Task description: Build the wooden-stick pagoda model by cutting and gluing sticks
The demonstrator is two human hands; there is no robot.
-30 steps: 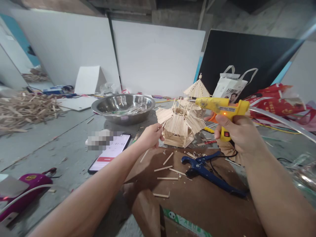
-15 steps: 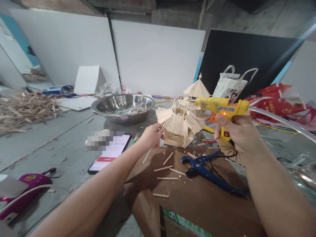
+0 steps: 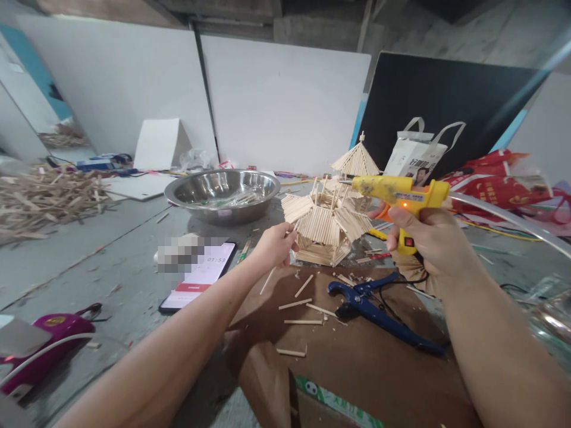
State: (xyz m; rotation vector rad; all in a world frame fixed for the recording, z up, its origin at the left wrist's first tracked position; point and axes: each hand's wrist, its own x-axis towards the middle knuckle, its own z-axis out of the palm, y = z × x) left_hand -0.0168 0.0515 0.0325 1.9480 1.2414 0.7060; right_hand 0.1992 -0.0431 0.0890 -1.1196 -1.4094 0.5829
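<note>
A small pavilion model [image 3: 317,223] made of thin wooden sticks stands upright at the centre, with several short posts rising from its top. My left hand [image 3: 277,245] pinches the left lower edge of its roof. Over the model's right side, my right hand [image 3: 417,235] is wrapped round a yellow glue gun [image 3: 401,189] with an orange light glowing. The gun's nozzle points left, close to the posts. Behind the model is a pointed stick roof [image 3: 355,159]. Blue cutting pliers [image 3: 383,315] lie on brown paper [image 3: 348,362] among several loose sticks [image 3: 303,323].
A steel basin [image 3: 223,196] sits behind my left hand, and a phone [image 3: 198,279] lies left of it. Purple power strip [image 3: 53,342] at lower left, stick pile [image 3: 49,196] at far left. Red bags [image 3: 499,184] and a white bag [image 3: 413,157] are at the back right.
</note>
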